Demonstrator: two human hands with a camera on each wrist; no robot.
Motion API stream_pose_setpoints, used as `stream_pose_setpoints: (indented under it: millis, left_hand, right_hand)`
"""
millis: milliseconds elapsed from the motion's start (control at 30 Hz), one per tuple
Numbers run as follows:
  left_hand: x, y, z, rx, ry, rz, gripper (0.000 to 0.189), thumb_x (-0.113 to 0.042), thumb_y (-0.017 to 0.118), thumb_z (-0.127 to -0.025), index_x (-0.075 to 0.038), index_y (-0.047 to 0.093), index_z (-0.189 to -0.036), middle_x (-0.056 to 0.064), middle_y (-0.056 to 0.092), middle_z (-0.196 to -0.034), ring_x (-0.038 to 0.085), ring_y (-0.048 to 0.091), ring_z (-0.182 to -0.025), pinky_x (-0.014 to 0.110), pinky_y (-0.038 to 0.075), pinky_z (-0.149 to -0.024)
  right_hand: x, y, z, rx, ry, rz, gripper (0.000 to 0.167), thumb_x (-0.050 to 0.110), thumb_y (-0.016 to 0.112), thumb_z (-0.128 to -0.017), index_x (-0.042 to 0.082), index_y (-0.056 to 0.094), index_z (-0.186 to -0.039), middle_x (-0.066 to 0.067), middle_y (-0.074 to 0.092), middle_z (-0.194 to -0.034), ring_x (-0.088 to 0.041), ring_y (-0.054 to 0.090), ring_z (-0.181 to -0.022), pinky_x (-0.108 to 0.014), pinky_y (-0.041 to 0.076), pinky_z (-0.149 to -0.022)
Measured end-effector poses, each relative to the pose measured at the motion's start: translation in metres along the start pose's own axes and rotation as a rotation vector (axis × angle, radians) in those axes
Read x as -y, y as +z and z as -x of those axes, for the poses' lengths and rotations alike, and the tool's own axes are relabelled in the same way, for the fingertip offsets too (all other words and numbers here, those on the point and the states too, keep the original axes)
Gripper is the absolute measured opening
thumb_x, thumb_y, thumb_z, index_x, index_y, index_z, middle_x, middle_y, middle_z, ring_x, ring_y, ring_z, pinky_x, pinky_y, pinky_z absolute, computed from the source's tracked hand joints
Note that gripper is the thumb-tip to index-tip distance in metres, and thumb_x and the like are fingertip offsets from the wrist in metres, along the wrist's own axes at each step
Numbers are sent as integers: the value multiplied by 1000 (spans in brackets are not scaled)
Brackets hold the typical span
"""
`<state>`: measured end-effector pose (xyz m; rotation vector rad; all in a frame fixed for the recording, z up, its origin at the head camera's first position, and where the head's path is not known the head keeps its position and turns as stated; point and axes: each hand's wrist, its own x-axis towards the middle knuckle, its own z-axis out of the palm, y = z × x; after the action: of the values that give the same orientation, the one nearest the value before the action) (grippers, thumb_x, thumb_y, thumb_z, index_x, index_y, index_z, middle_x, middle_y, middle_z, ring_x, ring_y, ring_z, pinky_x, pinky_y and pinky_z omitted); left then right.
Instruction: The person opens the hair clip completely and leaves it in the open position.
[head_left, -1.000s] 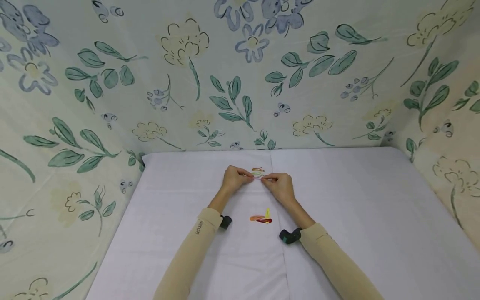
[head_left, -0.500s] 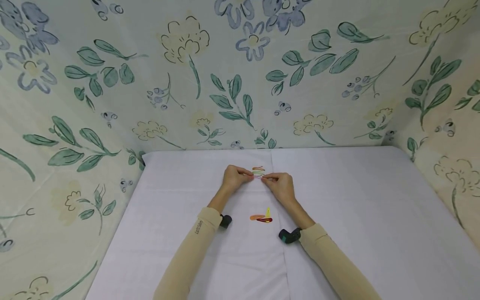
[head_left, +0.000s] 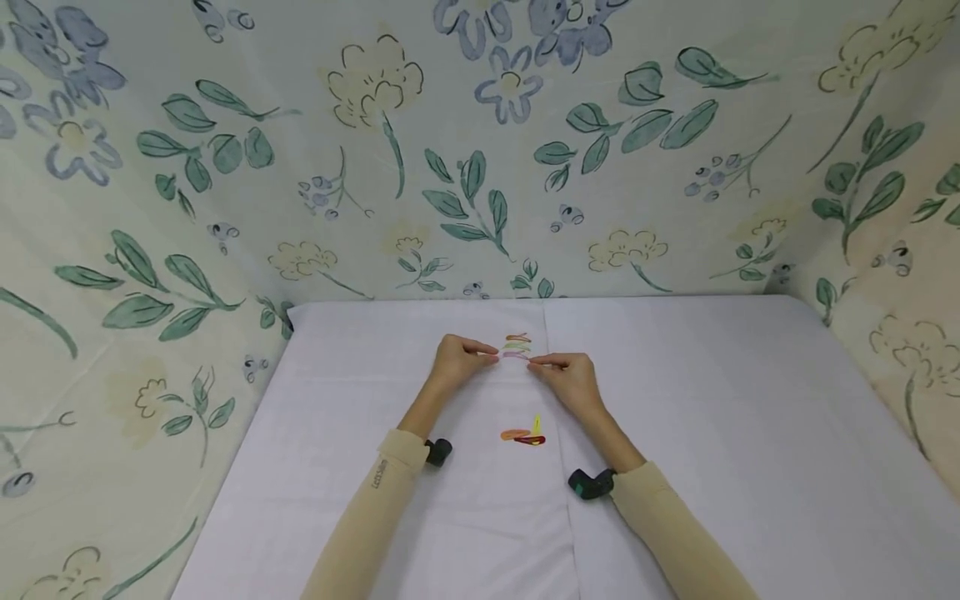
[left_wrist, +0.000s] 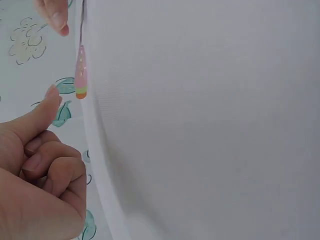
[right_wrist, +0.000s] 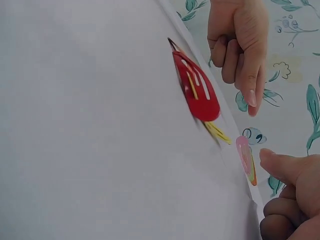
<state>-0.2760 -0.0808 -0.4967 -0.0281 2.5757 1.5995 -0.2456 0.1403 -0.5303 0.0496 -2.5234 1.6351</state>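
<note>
At far middle of the white cloth-covered table lies one pink, teardrop-shaped, seemingly metal hair clip, apparently placed. Left hand, right hand: newly drawn apart, forefingers extended, pinching nothing.

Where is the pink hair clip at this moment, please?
In the head view, the pink hair clip lies on the white cloth toward its far edge, between the left hand and the right hand, with the green clip just beyond it.
</note>
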Motion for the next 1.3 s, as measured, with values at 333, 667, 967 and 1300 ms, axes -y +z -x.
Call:
stream_pose_setpoints:
  millis: [333, 667, 967, 1300]
  left_hand:
    - [-2, -18, 36, 143, 22, 12, 7, -17, 86, -85, -12, 85, -91, 6, 81, -103, 11, 63, -85, 22, 48, -74]
    - [5, -11, 67, 229, 46, -5, 5, -18, 87, -84, -14, 86, -88, 3, 79, -86, 10, 50, -72, 24, 38, -63]
    - [9, -11, 82, 345, 54, -41, 6, -7, 84, -83, -11, 85, -87, 4, 79, -84, 10, 48, -71, 24, 39, -64]
    - [4, 4, 89, 368, 81, -124, 10, -5, 90, -76, -8, 85, -83, 0, 68, -65, 8, 45, -60, 22, 36, -56]
  right_hand:
    - [10, -30, 43, 139, 85, 28, 16, 24, 84, -88, 14, 85, -100, 4, 47, -60, -11, 34, -58, -21, 29, -52]
    - [5, -43, 65, 179, 94, 28, 17, 22, 85, -87, 13, 84, -101, 6, 55, -62, -8, 33, -62, -20, 28, -53]
    - [2, -40, 70, 282, 85, 62, 18, 19, 87, -84, 14, 84, -101, 8, 39, -56, -6, 32, -55, -20, 28, -53]
    - [7, -29, 75, 368, 6, 92, 13, 18, 87, -82, 14, 85, -94, 10, 43, -52, -2, 35, -51, -19, 28, -50]
